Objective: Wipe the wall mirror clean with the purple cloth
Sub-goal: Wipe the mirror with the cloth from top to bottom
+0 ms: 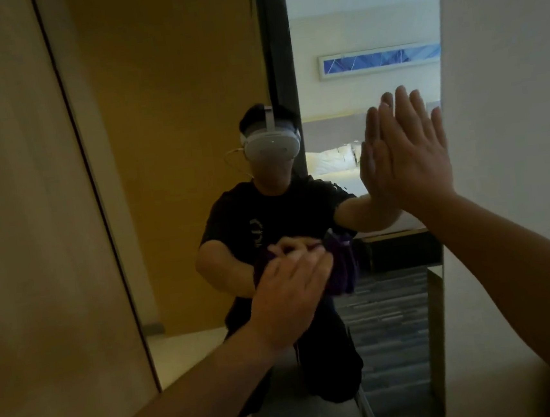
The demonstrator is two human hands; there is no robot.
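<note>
Pressing the purple cloth (343,265) against the wall mirror (190,115) at mid-height, our left hand (292,294) lies over it with fingers straight. Our right hand (413,161) rests flat and open on the glass near the mirror's right edge; open glass spreads leftward.

Under my flat right hand (409,155) the mirror (171,124) is glossy, smooth glass. The cloth (343,269) under my left hand (291,290) is soft, matt, fuzzy purple fabric. Left of the mirror, the wall panel (24,232) looks matt, smooth and wood-toned.
</note>
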